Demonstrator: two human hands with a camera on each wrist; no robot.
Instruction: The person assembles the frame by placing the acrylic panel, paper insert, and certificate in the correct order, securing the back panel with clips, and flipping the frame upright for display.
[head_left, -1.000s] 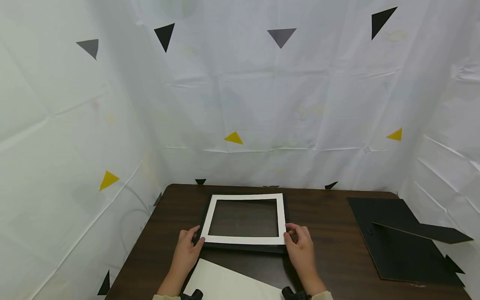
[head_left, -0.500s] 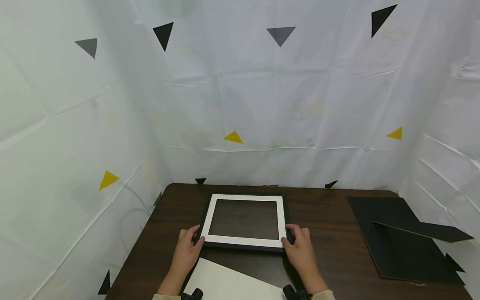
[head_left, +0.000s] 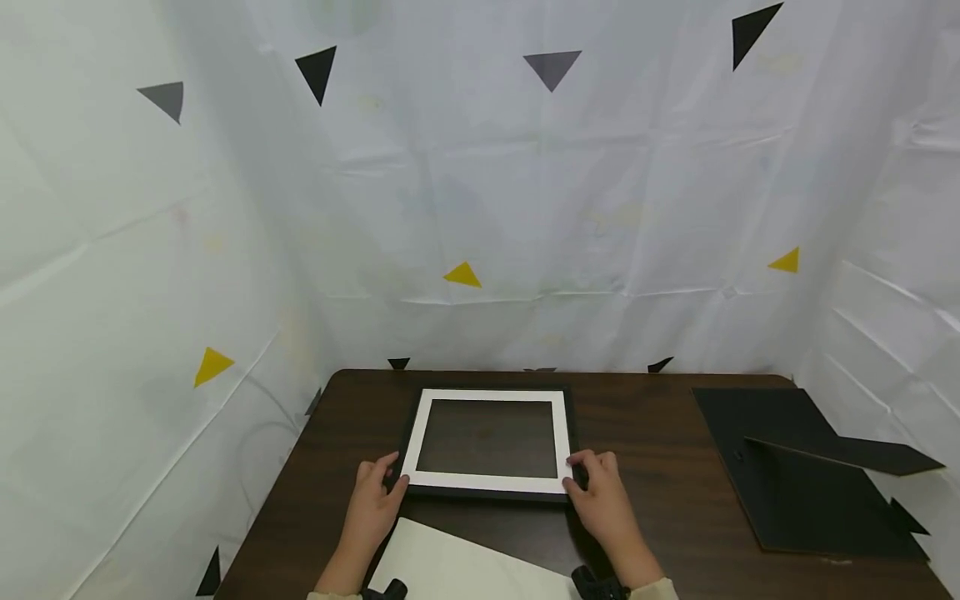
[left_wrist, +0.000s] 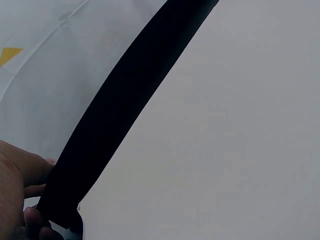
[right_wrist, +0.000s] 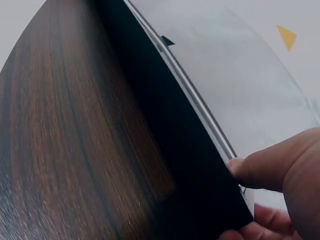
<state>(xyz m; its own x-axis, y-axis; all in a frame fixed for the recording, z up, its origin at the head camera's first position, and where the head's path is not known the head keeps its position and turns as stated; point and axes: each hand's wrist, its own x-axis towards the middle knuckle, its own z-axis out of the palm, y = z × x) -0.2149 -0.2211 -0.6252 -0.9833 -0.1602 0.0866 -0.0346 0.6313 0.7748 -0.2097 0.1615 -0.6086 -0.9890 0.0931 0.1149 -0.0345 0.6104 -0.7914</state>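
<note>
My left hand and right hand pinch the black frame, white mat showing, by its near corners, toward the table's far edge; some fingers hidden, pale sheet cut off.

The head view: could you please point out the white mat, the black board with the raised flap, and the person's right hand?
White mat (head_left: pixel 487 482): head view, on its near strip.
Black board (head_left: pixel 810 510): head view, on its flat panel.
Right hand (head_left: pixel 603 502): head view, on its back.
</note>
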